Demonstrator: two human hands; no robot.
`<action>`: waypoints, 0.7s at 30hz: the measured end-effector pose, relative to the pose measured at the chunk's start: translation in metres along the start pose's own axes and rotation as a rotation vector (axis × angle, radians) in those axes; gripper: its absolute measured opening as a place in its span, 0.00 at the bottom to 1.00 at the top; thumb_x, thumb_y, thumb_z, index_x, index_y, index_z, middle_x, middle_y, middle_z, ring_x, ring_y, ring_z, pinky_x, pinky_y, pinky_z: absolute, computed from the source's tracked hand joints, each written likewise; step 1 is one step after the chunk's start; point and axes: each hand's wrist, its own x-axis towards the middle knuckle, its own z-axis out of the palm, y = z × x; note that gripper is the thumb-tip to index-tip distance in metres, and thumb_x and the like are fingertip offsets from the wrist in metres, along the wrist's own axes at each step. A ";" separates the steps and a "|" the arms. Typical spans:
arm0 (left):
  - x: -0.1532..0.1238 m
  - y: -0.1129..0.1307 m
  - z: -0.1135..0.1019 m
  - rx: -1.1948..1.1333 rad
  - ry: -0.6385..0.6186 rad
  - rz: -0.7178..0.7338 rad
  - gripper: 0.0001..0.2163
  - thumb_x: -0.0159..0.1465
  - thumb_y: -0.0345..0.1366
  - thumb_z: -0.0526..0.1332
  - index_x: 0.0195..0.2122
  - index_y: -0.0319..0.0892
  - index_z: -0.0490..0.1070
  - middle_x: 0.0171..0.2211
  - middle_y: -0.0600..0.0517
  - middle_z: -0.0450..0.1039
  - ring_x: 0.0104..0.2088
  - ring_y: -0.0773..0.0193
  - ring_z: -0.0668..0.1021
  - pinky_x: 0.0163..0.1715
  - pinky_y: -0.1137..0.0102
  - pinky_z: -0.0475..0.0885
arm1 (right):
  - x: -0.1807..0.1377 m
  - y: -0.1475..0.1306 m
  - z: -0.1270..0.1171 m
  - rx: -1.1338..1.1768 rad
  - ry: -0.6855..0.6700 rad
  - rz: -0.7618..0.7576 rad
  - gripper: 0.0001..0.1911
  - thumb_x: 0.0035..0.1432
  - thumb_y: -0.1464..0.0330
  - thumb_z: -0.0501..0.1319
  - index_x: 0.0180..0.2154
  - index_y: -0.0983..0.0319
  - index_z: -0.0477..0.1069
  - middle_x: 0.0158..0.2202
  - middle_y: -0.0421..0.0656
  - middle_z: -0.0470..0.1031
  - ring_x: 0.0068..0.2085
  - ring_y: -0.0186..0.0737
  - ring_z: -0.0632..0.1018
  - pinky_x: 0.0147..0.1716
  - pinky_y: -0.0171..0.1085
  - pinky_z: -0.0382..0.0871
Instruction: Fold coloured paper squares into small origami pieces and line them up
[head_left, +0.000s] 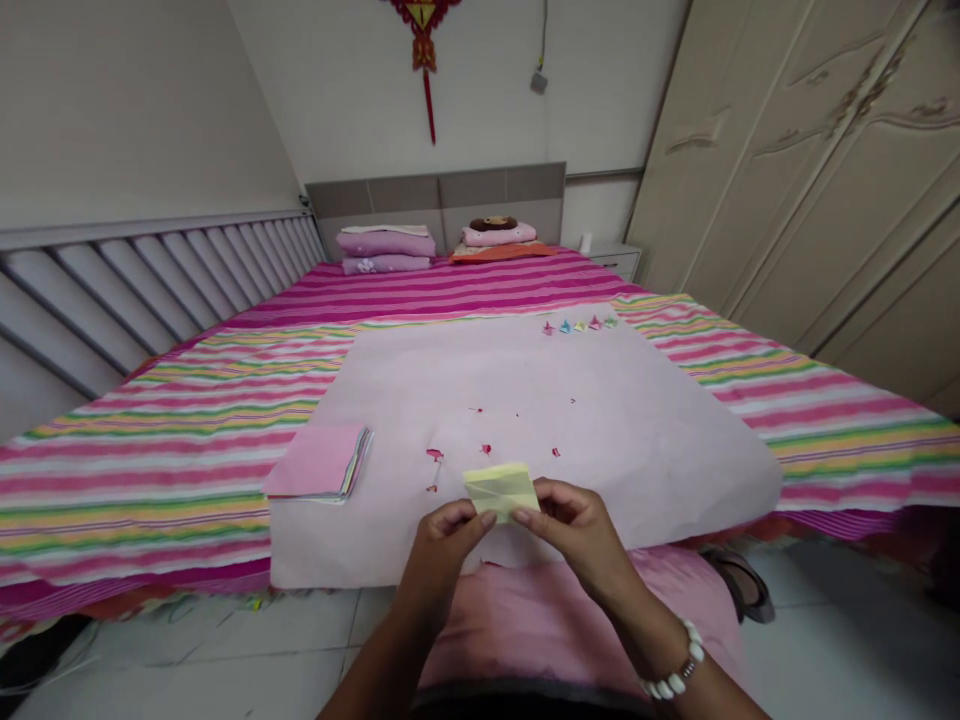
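A small pale yellow sheet of paper (pixel 501 489), creased with folds, is held up between both hands over the near edge of the bed. My left hand (pixel 444 545) pinches its lower left corner with thumb and fingers closed. My right hand (pixel 581 530), with a white bead bracelet on the wrist, pinches the lower right edge. Under the paper lies a large pale pink sheet (pixel 600 440) spread on the bed.
A stack of coloured paper squares (pixel 320 463), pink on top, lies left on the striped bedspread (pixel 150 440). Several small folded paper pieces (pixel 579 325) sit in a row at the sheet's far edge. Tiny red scraps (pixel 486 449) dot the sheet. Wardrobe (pixel 825 180) stands right.
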 end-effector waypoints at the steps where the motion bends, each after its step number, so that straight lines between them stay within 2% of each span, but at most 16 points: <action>1: 0.000 -0.001 0.000 -0.017 0.005 -0.012 0.10 0.52 0.41 0.68 0.23 0.40 0.75 0.18 0.57 0.69 0.28 0.65 0.74 0.32 0.71 0.69 | -0.001 -0.001 0.000 0.001 -0.023 -0.001 0.09 0.47 0.62 0.69 0.27 0.62 0.78 0.24 0.40 0.73 0.27 0.36 0.71 0.29 0.35 0.67; 4: 0.003 -0.005 0.000 -0.010 -0.011 -0.001 0.10 0.53 0.42 0.67 0.26 0.40 0.76 0.19 0.56 0.70 0.30 0.62 0.76 0.33 0.69 0.71 | -0.003 -0.001 0.004 0.024 -0.026 0.012 0.10 0.48 0.61 0.68 0.26 0.62 0.78 0.23 0.39 0.71 0.23 0.33 0.69 0.23 0.32 0.64; 7: 0.006 -0.008 -0.005 0.104 0.035 0.116 0.17 0.52 0.40 0.68 0.42 0.40 0.75 0.36 0.48 0.77 0.40 0.57 0.77 0.40 0.64 0.72 | -0.003 -0.002 0.005 0.023 0.001 0.025 0.11 0.47 0.60 0.69 0.25 0.62 0.77 0.22 0.38 0.70 0.20 0.30 0.67 0.19 0.31 0.62; 9: 0.008 -0.006 -0.010 0.207 0.116 0.271 0.24 0.50 0.37 0.69 0.49 0.43 0.70 0.50 0.44 0.71 0.49 0.54 0.74 0.45 0.62 0.70 | -0.003 -0.003 0.004 0.010 0.015 0.025 0.12 0.47 0.59 0.68 0.25 0.62 0.77 0.21 0.38 0.70 0.19 0.31 0.68 0.18 0.31 0.63; 11: 0.007 -0.001 -0.014 0.303 0.151 0.440 0.24 0.51 0.36 0.69 0.49 0.46 0.69 0.58 0.44 0.62 0.57 0.52 0.67 0.50 0.60 0.67 | -0.003 -0.003 0.004 0.001 0.019 0.024 0.12 0.47 0.59 0.68 0.24 0.62 0.76 0.21 0.39 0.70 0.19 0.31 0.69 0.18 0.31 0.64; 14: 0.004 0.010 -0.017 0.401 0.084 0.582 0.19 0.53 0.34 0.68 0.47 0.48 0.69 0.60 0.45 0.57 0.60 0.52 0.63 0.55 0.57 0.63 | -0.004 -0.001 0.005 0.008 0.001 0.017 0.11 0.48 0.60 0.68 0.25 0.62 0.76 0.24 0.40 0.72 0.20 0.31 0.71 0.19 0.31 0.65; 17: 0.002 0.019 -0.014 0.446 0.004 0.617 0.16 0.54 0.33 0.67 0.44 0.47 0.70 0.60 0.45 0.57 0.60 0.53 0.64 0.57 0.56 0.62 | -0.005 0.002 0.006 0.012 -0.022 0.000 0.09 0.49 0.62 0.67 0.27 0.62 0.77 0.28 0.41 0.73 0.21 0.32 0.72 0.20 0.32 0.67; 21: 0.002 0.024 -0.011 0.480 -0.032 0.632 0.14 0.54 0.31 0.68 0.41 0.46 0.70 0.59 0.45 0.59 0.59 0.53 0.64 0.57 0.56 0.62 | -0.007 0.003 0.007 -0.008 -0.048 -0.028 0.07 0.51 0.64 0.66 0.28 0.62 0.78 0.30 0.42 0.73 0.22 0.32 0.73 0.21 0.33 0.68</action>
